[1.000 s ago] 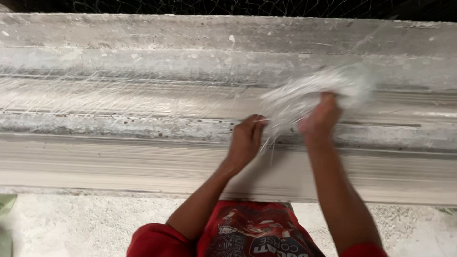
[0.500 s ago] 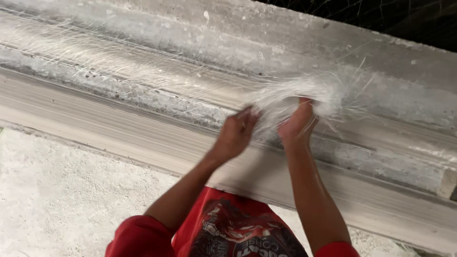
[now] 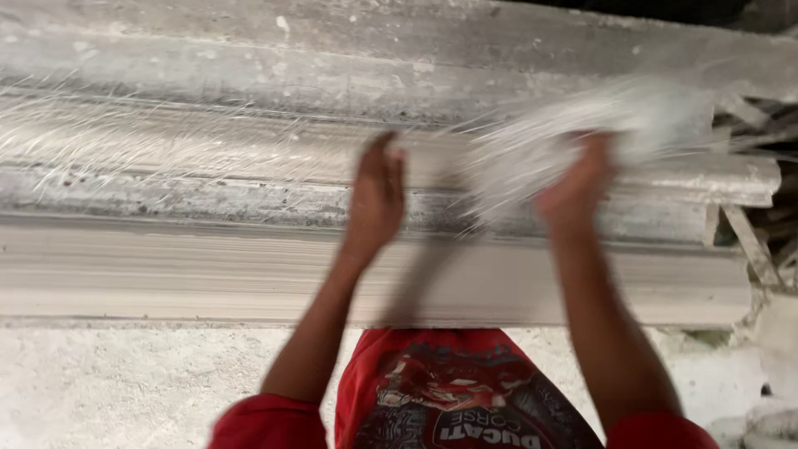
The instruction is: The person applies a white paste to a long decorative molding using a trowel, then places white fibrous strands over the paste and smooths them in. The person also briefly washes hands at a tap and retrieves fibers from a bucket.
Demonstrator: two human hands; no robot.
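Note:
A long grey plaster moulding point(image 3: 166, 266) lies across the view, its upper face covered with thin white fibre strands point(image 3: 125, 141). My right hand point(image 3: 578, 187) grips a blurred white bundle of fibre point(image 3: 598, 125) above the moulding's right part. My left hand point(image 3: 376, 199) rests flat on the moulding to the left of the bundle, fingers together and pointing up, with nothing seen in it. Both forearms reach up from my red shirt point(image 3: 449, 391).
The moulding ends at the right point(image 3: 748, 249), where broken strips and rubble point(image 3: 761, 241) lie. A rough whitish floor point(image 3: 125, 382) runs below the moulding's front edge. A dark gap shows at the top right.
The view has swung left to right along the moulding. My hands have parted, and my right hand has carried the fibre bundle to the right, near the moulding's end.

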